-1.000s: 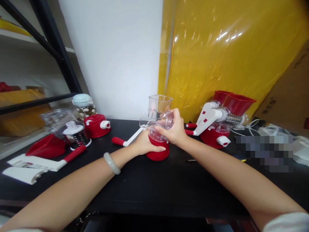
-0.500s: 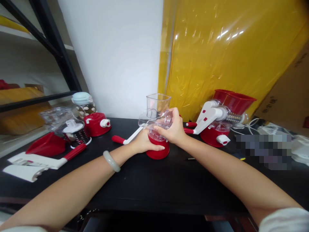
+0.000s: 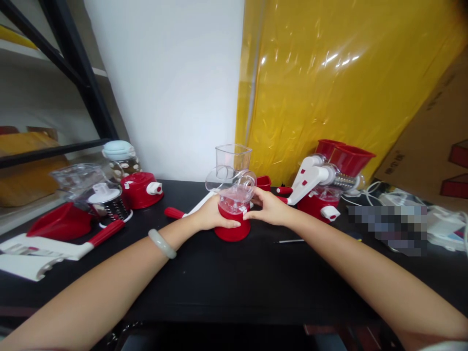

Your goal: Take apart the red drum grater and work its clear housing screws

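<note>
In the middle of the table, a red grater base [image 3: 234, 233] stands upright with a clear plastic grater body [image 3: 234, 157] on top. The body has a square chute and a round barrel opening. My left hand [image 3: 215, 214] wraps the base from the left, its thumb across the front. On the right side, my right hand [image 3: 269, 207] grips the base's upper part, thumb in front and fingers partly hidden behind. Behind my left hand lies a white crank handle [image 3: 199, 202] with a red grip. A small red hopper [image 3: 263, 183] sits behind my right hand.
At left are another red base [image 3: 141, 190], a drum grater [image 3: 107, 202], a red hopper [image 3: 60, 222], white crank parts [image 3: 47, 248] and a jar [image 3: 120, 158]. To the right stand assembled rotary graters [image 3: 329, 180], a thin screwdriver-like rod [image 3: 288, 241] and cables [image 3: 369, 192].
My right hand has moved down from the clear body's barrel to the base's right side. My left hand keeps its hold. The view has shifted slightly, and the small red hopper now shows.
</note>
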A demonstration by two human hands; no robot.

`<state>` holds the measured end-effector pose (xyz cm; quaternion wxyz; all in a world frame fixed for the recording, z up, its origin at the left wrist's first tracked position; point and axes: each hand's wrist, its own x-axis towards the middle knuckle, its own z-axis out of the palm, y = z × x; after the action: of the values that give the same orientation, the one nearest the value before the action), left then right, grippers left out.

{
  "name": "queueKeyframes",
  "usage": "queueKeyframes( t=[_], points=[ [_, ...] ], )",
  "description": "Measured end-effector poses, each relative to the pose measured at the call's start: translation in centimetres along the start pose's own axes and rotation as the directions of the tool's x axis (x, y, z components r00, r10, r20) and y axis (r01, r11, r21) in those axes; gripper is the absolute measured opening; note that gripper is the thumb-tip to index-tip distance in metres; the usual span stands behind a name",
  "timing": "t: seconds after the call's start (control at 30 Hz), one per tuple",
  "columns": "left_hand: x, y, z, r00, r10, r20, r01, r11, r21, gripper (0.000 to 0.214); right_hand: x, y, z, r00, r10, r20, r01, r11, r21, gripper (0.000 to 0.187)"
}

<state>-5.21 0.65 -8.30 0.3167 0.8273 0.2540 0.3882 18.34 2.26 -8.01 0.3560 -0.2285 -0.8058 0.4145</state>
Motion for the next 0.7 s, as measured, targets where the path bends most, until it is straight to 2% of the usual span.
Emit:
queueKeyframes(
  t=[0.23, 0.47, 0.6, 0.7],
  points=[
    [0.0, 0.3, 0.2, 1.000, 0.010, -0.008, -0.010, 1.000, -0.025, 0.069, 0.6, -0.1, -0.3, 0.998, 0.025, 0.064, -0.023, 0.999, -0.043, 0.097],
    [0.1, 0.5, 0.3, 1.000, 0.020, -0.009, -0.020, 0.999, -0.043, 0.069, 1.2, -0.6, -0.7, 0.992, 0.035, 0.125, -0.013, 0.986, -0.169, 0.116],
    [0.2, 0.5, 0.3, 1.000, -0.007, -0.018, 0.006, 0.998, -0.063, 0.070, 1.5, -0.7, -1.0, 0.984, 0.053, 0.169, -0.014, 0.975, -0.223, 0.124],
    [-0.1, 1.1, 0.2, 0.997, -0.069, -0.015, 0.068, 0.997, -0.046, 0.068, 1.6, -0.5, -1.2, 0.981, 0.054, 0.188, -0.006, 0.969, -0.246, 0.121]
  ],
)
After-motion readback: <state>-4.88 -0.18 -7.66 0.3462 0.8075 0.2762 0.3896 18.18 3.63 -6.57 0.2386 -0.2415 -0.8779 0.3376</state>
